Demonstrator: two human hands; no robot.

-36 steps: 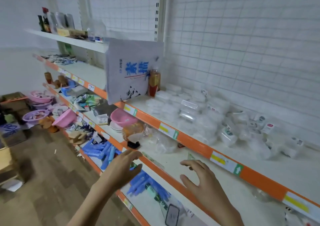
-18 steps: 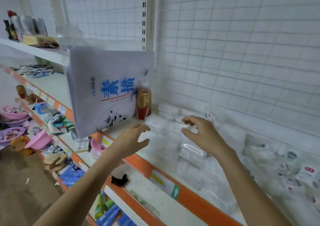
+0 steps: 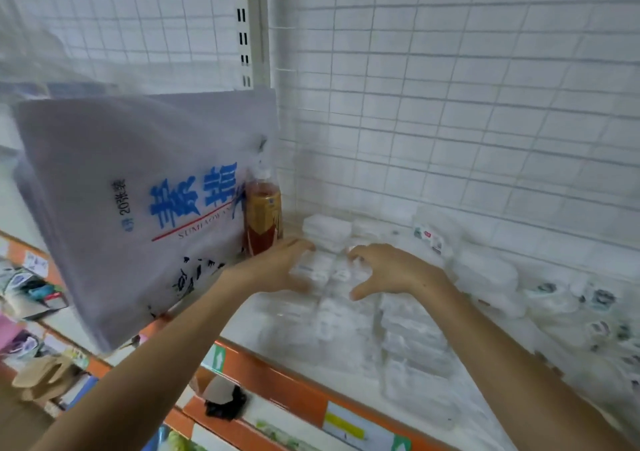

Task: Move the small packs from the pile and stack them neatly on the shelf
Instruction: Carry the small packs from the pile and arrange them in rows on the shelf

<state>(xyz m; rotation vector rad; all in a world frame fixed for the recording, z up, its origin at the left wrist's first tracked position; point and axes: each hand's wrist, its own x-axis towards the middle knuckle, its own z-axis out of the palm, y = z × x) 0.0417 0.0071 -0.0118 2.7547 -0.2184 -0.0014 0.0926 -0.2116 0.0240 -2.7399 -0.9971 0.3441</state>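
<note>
Both hands on the upper shelf (image 3: 263, 357), at the left end of the clear packs. Left hand (image 3: 277, 270) and right hand (image 3: 391, 270) face each other with a clear small pack (image 3: 325, 272) directly between the fingers; it sits on top of a low row of packs (image 3: 408, 346) that runs toward the camera. Left fingers (image 3: 301, 244) reach over the pack's left edge, right fingers (image 3: 360, 253) curl over its right edge, thumb below. Both are half-curled around it; actual contact is blurred, so a firm grip can't be confirmed.

Pack lies flat; its long axis looks to run left-right, spanning from one hand to the other, but blur makes that uncertain. Both hands are equally near it.

Loose pile (image 3: 571, 298) of packs lies well right of the right fingers. A bottle (image 3: 263, 218) stands just behind the left fingers, with a white paper pad (image 3: 138, 208) to their left.

Likely step: squaring this pack onto the row.
</note>
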